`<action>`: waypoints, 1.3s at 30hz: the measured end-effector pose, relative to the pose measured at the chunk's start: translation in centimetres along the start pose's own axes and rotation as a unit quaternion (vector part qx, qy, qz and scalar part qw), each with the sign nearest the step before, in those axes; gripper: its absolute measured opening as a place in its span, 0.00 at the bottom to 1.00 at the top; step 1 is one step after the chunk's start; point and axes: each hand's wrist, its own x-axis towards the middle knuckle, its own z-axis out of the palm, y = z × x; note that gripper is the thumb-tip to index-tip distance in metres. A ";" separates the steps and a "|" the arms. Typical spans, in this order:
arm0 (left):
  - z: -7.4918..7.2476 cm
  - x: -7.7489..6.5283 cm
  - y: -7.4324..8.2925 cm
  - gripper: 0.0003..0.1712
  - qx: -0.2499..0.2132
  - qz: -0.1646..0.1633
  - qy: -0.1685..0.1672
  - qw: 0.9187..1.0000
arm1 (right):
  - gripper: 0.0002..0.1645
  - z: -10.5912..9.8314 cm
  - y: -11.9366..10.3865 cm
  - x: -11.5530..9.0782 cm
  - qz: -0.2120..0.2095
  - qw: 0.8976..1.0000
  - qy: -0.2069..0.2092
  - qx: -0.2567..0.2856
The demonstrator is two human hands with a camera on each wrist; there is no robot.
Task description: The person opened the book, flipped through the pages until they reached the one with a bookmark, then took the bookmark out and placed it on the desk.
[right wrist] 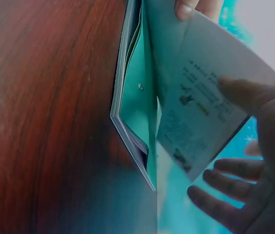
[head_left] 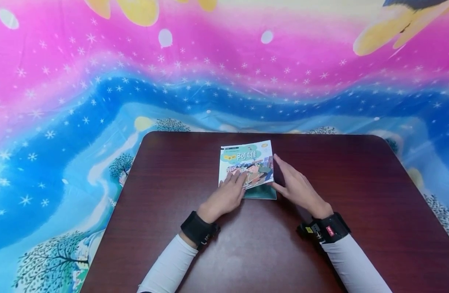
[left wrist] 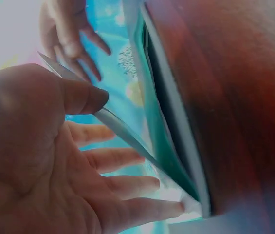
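Pinching the front cover (head_left: 262, 156) of a slim paperback (head_left: 259, 193), the person's left hand (head_left: 225, 194) has its thumb on the inside face and its other fingers fanned across the artwork. The right hand (head_left: 299, 188) is at the opposite edge, fingers loosely spread, thumb over the printed inside; can't tell if it's actually pressing.

The book's on the table (head_left: 154, 199), near the far edge, with that cover lifted at an angle off a green page (right wrist: 137, 97). Pretty colourful thing: pale background, cartoony figures, green cloud shape up top. Inside of the cover has blocks of small print plus little pictures.

Both arms reach in from the near side, angled toward each other, white sleeves (head_left: 169, 260) and black wristbands (head_left: 332, 227).

Writing-wise, big white 阿雄 on the front, with a smaller 的 beside it. Dark strip above is too tiny to read, same with the red tag (head_left: 330, 231) on the right wristband. Behind it all, a pink and blue snowflake backdrop (head_left: 217, 77).
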 end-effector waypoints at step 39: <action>-5.5 -4.3 -0.5 0.36 0.381 -0.053 0.257 0.886 | 0.37 2.4 -0.5 -0.9 -0.076 0.987 -0.141 0.002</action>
